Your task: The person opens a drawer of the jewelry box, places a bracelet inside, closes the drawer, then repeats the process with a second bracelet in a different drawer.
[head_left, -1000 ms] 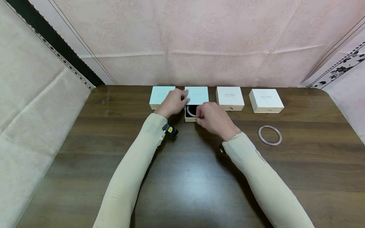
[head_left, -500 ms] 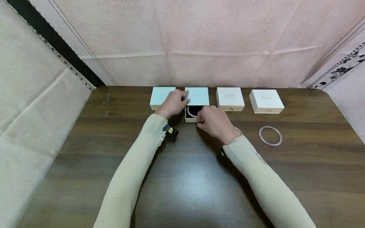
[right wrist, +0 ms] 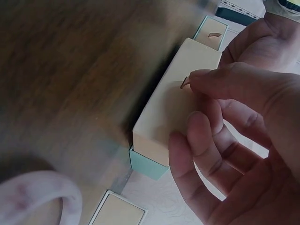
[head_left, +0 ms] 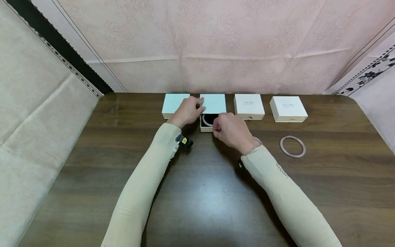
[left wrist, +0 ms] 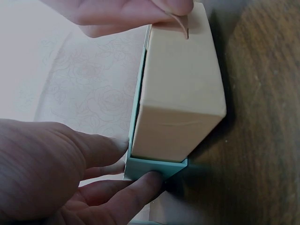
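Note:
My left hand (head_left: pixel 189 109) holds the light-blue sleeve (head_left: pixel 213 103) of the second box from the left. In the left wrist view, its thumb is at one edge and a fingertip presses the sleeve's end (left wrist: pixel 152 169). The cream drawer (left wrist: pixel 183 70) is partly pulled out toward me. Inside it a pale bangle (head_left: pixel 206 120) lies against a dark lining, its right part hidden by my right hand (head_left: pixel 232 132). That hand pinches the small ribbon pull (right wrist: pixel 185 83) on the drawer's front between thumb and forefinger, the other fingers loosely curled.
Another light-blue box (head_left: pixel 175 102) stands at the left, two white boxes, one (head_left: pixel 248 104) nearer and one (head_left: pixel 288 107) farther, at the right. A pale lilac bangle (head_left: pixel 292 155) lies on the wooden table (head_left: pixel 197 206). Part of another bangle (head_left: pixel 258 140) shows behind my right wrist.
My right hand has shifted very slightly right, and a bit of the bangle behind its wrist has come into view. The left hand and the boxes stay where they were.

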### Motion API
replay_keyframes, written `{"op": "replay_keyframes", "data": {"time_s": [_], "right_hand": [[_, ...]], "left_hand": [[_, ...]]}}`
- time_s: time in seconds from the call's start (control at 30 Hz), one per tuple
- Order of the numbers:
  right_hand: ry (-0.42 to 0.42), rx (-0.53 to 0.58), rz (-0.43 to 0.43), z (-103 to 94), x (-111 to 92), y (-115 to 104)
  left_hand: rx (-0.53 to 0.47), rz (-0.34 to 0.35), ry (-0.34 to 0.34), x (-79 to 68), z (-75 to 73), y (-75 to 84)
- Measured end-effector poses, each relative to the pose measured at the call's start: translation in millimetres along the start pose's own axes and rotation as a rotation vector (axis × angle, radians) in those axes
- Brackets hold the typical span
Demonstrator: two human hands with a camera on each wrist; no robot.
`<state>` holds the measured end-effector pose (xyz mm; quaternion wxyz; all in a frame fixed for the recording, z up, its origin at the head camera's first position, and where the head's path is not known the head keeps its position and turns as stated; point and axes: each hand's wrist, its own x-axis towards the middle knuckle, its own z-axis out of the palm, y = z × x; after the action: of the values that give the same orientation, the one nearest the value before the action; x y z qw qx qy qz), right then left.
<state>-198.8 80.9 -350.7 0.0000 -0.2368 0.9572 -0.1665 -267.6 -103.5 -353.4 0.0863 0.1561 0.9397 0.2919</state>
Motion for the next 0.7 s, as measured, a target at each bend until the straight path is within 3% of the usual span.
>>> {"op": "replay_keyframes", "data": {"time_s": [0.7], "right_hand": [[-0.008,0.026,0.000,-3.8,3.7,1.6]], "left_hand": [[0.010,0.014,0.011,1.0,0.4,-0.3]]}}
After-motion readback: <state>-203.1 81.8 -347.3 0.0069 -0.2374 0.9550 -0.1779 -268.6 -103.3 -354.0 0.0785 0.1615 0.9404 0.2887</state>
